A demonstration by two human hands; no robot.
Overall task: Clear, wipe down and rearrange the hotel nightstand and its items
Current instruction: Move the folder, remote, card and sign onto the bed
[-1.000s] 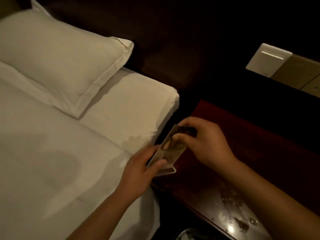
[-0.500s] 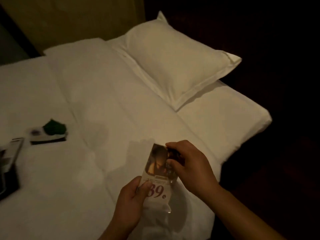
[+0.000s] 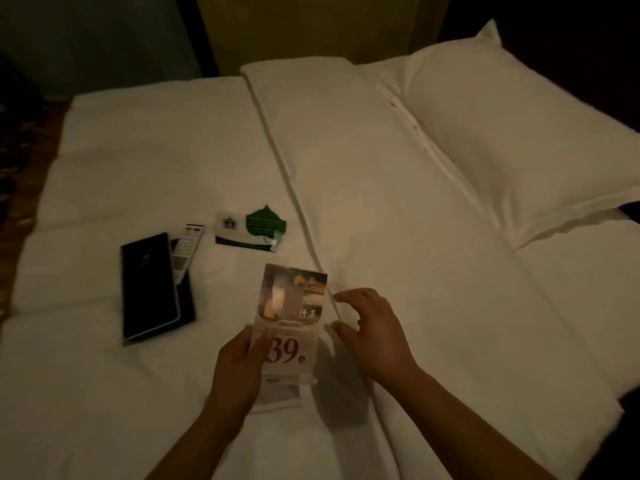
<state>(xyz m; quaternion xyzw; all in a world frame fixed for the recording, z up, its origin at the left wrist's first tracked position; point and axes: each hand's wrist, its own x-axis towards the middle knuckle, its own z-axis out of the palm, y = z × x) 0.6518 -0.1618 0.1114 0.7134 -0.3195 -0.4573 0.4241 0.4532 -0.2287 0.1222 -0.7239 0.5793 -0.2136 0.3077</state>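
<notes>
A clear acrylic sign stand [image 3: 291, 317] with a photo card and a red "39" stands low over the white bed [image 3: 381, 237]. My left hand [image 3: 239, 368] grips its lower left edge. My right hand [image 3: 370, 330] hovers just right of it with fingers spread, not touching. On the bed to the left lie a black folder [image 3: 149, 285], a narrow printed card [image 3: 188, 249] partly on the folder, and a green leaf-shaped card [image 3: 265, 225] on a small white and green card set [image 3: 239, 237]. The nightstand is out of view.
A white pillow [image 3: 519, 140] lies at the bed's upper right. A folded duvet seam [image 3: 287, 174] runs diagonally down the bed. Dark floor [image 3: 20, 150] borders the bed on the left, and a dark gap lies at the far right.
My view swung left from the nightstand to the bed. Both hands carried the sign stand over the bed; my right hand has let go of it and opened.
</notes>
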